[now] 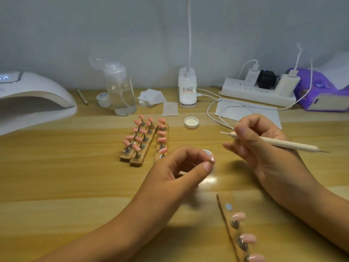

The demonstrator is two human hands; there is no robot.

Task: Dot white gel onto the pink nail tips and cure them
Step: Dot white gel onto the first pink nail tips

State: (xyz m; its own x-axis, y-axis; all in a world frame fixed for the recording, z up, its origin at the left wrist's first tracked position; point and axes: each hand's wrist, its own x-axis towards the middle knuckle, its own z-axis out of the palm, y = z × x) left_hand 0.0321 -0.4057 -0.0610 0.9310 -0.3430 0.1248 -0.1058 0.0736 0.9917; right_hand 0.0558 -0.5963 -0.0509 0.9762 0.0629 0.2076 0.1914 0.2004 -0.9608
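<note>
We see the left hand [175, 167] pinching one small pink tip [212, 159] between thumb and forefinger, and the tip seems to sit on a stand with a round silver base [207, 152], held just above the table [56, 176]. The other fingers are curled in beneath. Just right of that grip, and apart from it, the right hand [264, 146] holds a white pen [283, 143] between thumb and curled fingers; its white end points left towards the pinched tip, while its thin metal point sticks out to the far right. Beyond the grip and a little left stand three wooden strips [135, 162] set close together, loaded with more pink tips [162, 139] on stands. Nearer us, right of the grip, lies another strip [223, 198] carrying paler tips [238, 216]. Straight beyond the grip rests an upturned white cap [191, 122]. Far left of it we find the curing lamp [34, 97], then a small white jar [103, 99] touching a clear bottle [121, 91], some wipes [152, 97] and a clip light [187, 87]. Far right are a power strip [258, 94] and a purple pack [321, 91]
</note>
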